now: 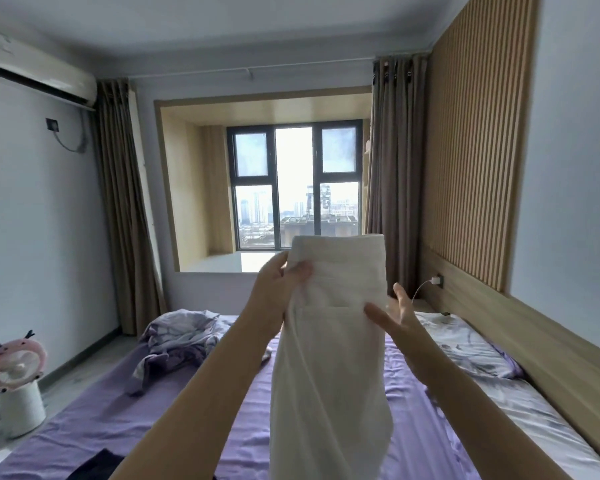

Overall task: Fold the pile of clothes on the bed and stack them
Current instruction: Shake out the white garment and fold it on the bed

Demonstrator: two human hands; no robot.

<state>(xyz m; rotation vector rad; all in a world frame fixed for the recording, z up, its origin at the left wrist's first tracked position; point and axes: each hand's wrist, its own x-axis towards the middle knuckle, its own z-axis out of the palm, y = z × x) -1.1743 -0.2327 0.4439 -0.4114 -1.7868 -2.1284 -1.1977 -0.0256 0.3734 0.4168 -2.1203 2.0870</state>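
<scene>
The left hand pinches a white garment near its upper left edge, thumb on the front, holding it up in the air above the bed. The cloth hangs down from that pinch, folded over at the top. The right hand is to the right of the pinch and lower, fingers straight and spread, beside the garment's right edge; whether it touches the cloth cannot be told. Beyond the left forearm lies a crumpled purple-grey cloth.
</scene>
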